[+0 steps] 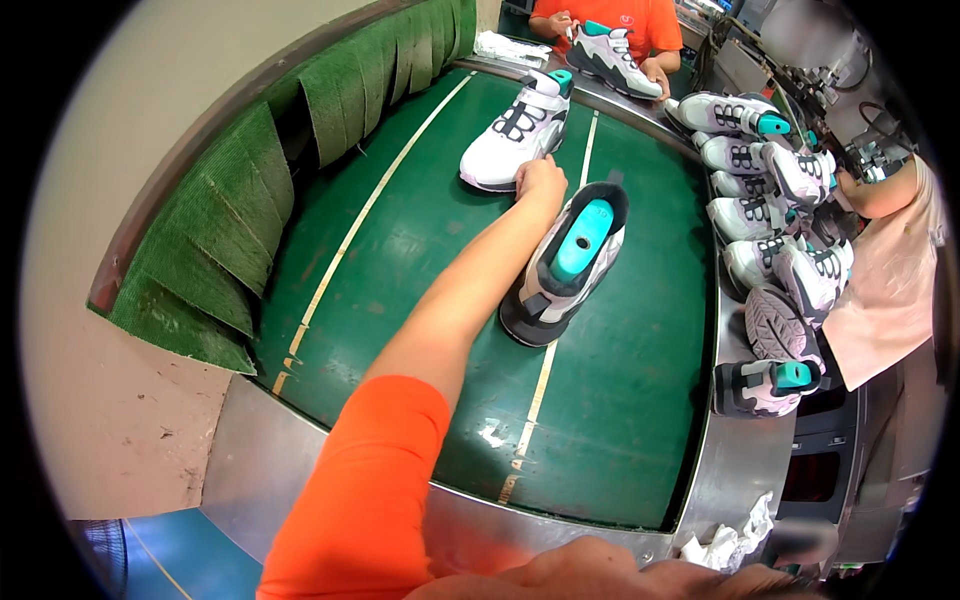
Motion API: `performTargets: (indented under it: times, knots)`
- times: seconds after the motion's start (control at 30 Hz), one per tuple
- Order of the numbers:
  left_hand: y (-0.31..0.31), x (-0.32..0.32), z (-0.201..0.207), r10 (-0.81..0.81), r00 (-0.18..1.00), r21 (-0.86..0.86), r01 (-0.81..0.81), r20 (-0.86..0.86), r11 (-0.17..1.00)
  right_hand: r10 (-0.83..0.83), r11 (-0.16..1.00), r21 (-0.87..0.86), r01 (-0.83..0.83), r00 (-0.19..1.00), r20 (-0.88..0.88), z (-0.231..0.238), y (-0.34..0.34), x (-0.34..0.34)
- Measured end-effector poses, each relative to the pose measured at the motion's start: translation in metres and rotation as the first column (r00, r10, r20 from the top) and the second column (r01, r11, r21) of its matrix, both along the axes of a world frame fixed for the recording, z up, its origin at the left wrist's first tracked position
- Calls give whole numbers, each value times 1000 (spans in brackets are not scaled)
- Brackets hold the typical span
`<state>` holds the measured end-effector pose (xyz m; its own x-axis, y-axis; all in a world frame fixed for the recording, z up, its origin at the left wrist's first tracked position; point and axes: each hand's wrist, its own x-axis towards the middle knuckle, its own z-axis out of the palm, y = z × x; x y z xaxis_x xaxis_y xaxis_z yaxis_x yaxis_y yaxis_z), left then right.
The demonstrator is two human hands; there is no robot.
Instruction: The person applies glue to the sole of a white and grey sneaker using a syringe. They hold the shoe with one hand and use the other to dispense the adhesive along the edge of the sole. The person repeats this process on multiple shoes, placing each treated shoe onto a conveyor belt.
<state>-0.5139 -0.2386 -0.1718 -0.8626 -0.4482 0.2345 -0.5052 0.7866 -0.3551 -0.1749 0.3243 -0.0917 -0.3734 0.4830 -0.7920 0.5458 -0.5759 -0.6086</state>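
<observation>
My left arm, in an orange sleeve, stretches across the green conveyor belt. At its far part my left hand (541,182) is closed at the side of a white sneaker (512,135) with black laces, a strap and a teal insert in its opening. The fingertips are partly hidden against its sole edge. Nearer me, just right of my forearm, stands a second sneaker (535,302), heel toward me, with a black sole and a teal insert showing in its opening. My right hand is not in view.
Green flaps (215,215) hang along the left side. Several similar sneakers (752,212) crowd the right metal ledge (728,455), near a crumpled white wrapping (735,540). A co-worker in orange (655,25) holds a sneaker (615,62) at the far end; another person's arm (882,195) reaches in at right.
</observation>
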Motion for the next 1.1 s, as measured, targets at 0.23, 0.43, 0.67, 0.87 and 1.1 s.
performTargets:
  times: [0.23,0.43,0.67,0.87,1.1]
  knots:
    - [-9,135,39,-328,849,-22,351,-414,936,-47,999,-15,47,999,7,0,0,4]
    - [-60,139,0,-32,844,314,235,-536,920,-69,997,-35,70,997,34,3,1,8]
    - [-22,33,-10,89,777,388,208,-623,898,137,969,217,-114,986,-96,-9,5,24]
    - [-16,3,-1,137,860,699,295,-491,652,97,987,138,-87,993,-71,-17,22,29]
    - [30,86,82,367,594,640,769,-716,5,146,987,75,-140,986,-75,2,10,15]
